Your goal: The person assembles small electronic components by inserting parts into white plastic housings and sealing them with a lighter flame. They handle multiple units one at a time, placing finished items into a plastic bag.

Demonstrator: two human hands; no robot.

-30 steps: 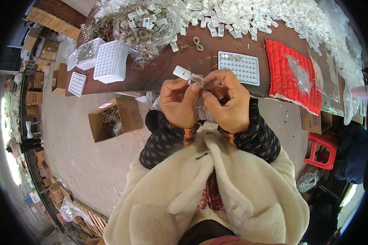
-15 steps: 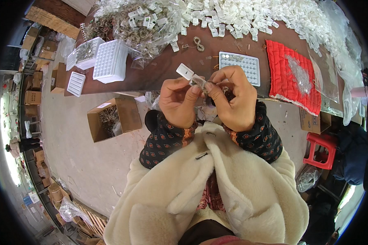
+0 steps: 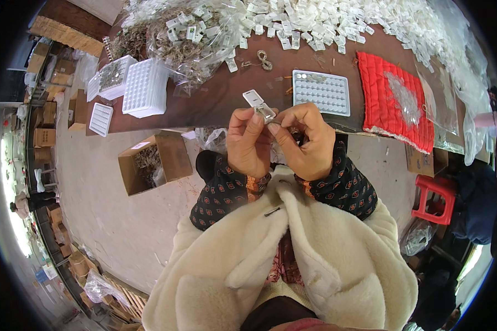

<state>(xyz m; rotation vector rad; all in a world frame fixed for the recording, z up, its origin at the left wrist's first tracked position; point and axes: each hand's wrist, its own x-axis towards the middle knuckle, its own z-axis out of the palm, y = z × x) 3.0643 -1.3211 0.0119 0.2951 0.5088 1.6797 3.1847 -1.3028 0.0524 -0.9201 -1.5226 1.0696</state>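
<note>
A small white plastic case (image 3: 253,99) with its lid flipped up is held over the table's near edge. My left hand (image 3: 247,144) pinches the case between thumb and fingers. My right hand (image 3: 309,142) is closed, its thumb and forefinger tips pressed at the near side of the case; whatever they grip is too small to make out. Past my right hand lies a pale moulded tray (image 3: 328,105), with several round silver discs in its far-left wells. A tied bundle of thin cord (image 3: 264,60) rests beyond my hands.
White cases (image 3: 326,22) are heaped along the table's far side, beside a bag of tangled wires (image 3: 190,63). Stacked white trays (image 3: 144,91) stand left. A red quilted pad (image 3: 375,105) lies right. A cardboard box (image 3: 168,157) and a red stool (image 3: 435,198) are on the floor.
Both hands have shifted slightly nearer to me and drawn in, with the case turned so that its hollow body shows more. The case stays in my left fingers.
</note>
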